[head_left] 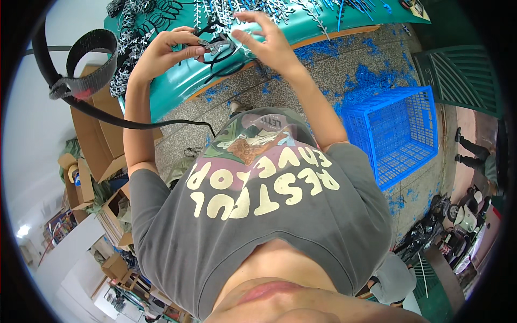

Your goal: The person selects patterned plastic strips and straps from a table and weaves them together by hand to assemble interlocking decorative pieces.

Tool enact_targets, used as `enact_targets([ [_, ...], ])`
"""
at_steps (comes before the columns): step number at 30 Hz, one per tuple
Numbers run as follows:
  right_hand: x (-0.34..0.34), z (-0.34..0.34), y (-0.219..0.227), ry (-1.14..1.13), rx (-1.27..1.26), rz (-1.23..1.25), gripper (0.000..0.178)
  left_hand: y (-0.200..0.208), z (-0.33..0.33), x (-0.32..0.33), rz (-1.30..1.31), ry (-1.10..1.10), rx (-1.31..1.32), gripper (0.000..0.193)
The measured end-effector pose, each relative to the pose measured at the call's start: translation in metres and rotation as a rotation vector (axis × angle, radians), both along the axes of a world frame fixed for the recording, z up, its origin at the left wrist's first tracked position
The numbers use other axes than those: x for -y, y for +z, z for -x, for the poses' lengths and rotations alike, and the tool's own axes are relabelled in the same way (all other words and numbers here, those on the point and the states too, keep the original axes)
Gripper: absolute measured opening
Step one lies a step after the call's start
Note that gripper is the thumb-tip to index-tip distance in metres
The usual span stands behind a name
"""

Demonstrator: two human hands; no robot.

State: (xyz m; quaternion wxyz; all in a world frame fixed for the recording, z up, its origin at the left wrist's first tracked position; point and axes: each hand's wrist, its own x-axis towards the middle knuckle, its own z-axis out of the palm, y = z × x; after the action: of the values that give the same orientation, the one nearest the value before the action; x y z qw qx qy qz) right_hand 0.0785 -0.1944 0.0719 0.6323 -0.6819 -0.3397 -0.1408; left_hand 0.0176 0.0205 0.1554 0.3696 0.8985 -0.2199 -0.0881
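Observation:
My left hand [164, 53] is over the near edge of the green-covered table [180, 89]. Its thumb and fingers pinch a small grey, textured strip-like piece [215, 45], with black loops [229, 62] hanging around it. I cannot make out exactly what kind of piece it is. Just to the right, my right hand [273, 48] is raised with thumb and forefinger apart and nothing visible between them. Thin pale strands show close to its thumb. White-and-black branch-like strips [318, 22] lie on the table beyond both hands.
Grey-and-black bundles [126, 51] and black coils [167, 9] cover the table's left part. A blue plastic crate [371, 145] stands on the floor at right, near blue scraps [369, 81]. Cardboard boxes [99, 132] stand left. A black cable [107, 116] crosses the left side. Other people are around.

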Motion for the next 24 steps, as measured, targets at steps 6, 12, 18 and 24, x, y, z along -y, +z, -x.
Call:
enact_targets([
  [6,0.018,-0.022,-0.036,0.591,-0.651,0.047,0.028,-0.011,-0.002,0.002,0.061,-0.003,-0.001,0.013],
  [12,0.038,-0.014,0.027,0.508,-0.374,0.227,0.022,-0.014,0.013,0.003,0.008,0.075,0.064,0.013],
  [18,0.040,-0.019,0.036,0.398,-0.239,0.371,0.018,-0.015,0.014,0.000,0.117,-0.027,0.134,0.011],
  [24,0.038,-0.019,0.035,0.447,-0.253,0.370,0.017,-0.010,0.017,0.005,0.211,-0.082,0.113,0.009],
])
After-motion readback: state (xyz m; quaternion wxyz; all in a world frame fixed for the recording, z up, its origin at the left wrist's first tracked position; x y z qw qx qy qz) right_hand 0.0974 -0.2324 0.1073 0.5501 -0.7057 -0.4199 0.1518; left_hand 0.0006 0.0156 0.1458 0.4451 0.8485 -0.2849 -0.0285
